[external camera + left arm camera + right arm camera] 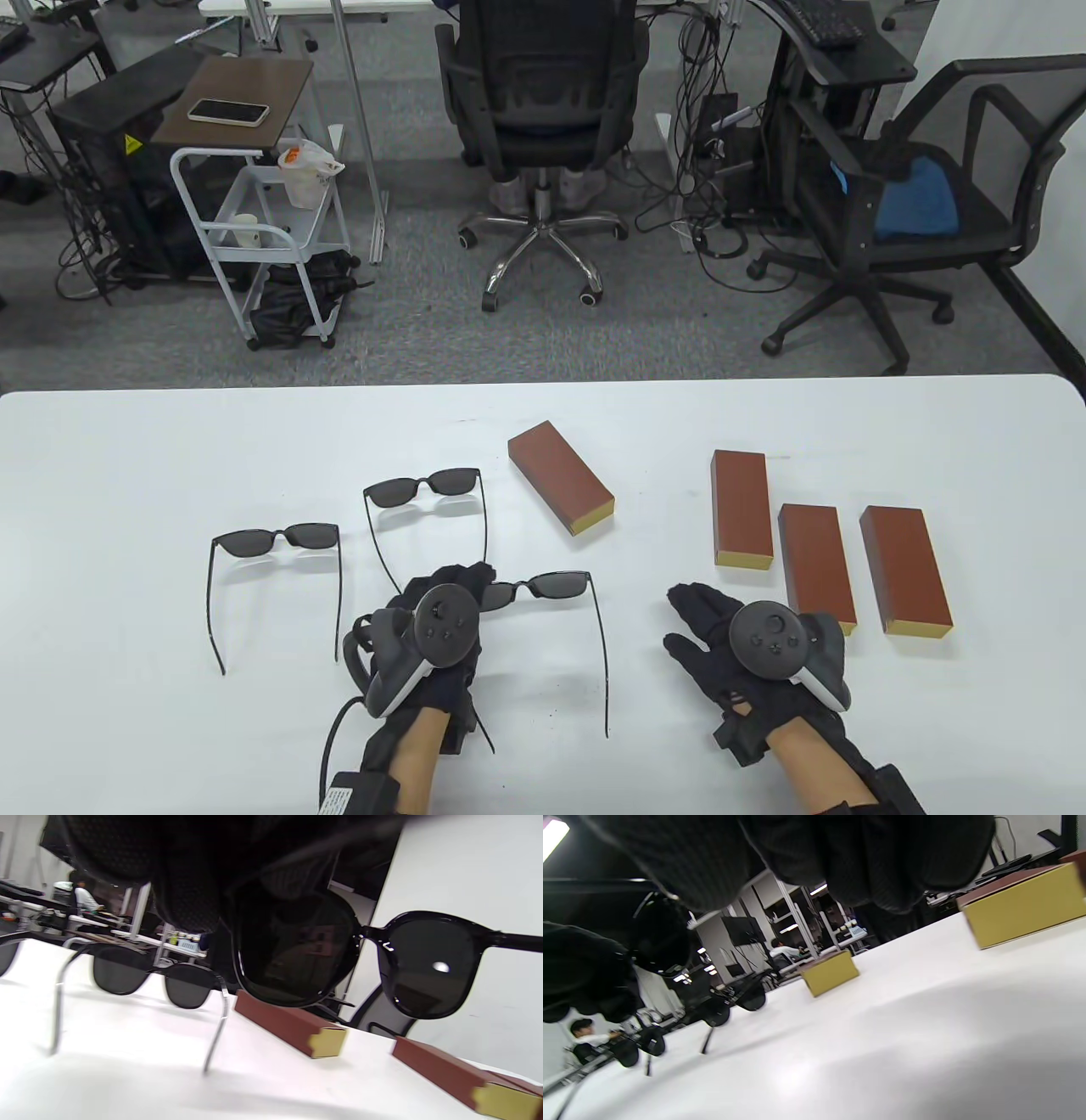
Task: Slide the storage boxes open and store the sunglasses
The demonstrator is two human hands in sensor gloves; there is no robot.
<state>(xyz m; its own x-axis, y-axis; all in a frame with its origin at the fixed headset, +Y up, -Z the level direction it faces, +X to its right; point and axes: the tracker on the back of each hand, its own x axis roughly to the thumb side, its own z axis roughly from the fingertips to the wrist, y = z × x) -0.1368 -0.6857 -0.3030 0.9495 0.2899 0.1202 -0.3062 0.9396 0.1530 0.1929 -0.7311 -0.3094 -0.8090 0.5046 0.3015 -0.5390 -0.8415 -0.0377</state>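
Pickup step — left hand (428, 632) grips black plastic sunglasses (543, 586); right hand (721, 632) spread, holding nothing — next, slide open a brown box (560, 478).

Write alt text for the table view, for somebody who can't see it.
On a white table, a gloved left hand holds one pair of sunglasses by its frame, while the right hand hovers open beside it. Two more pairs lie to the left; four closed brown boxes lie behind and to the right.
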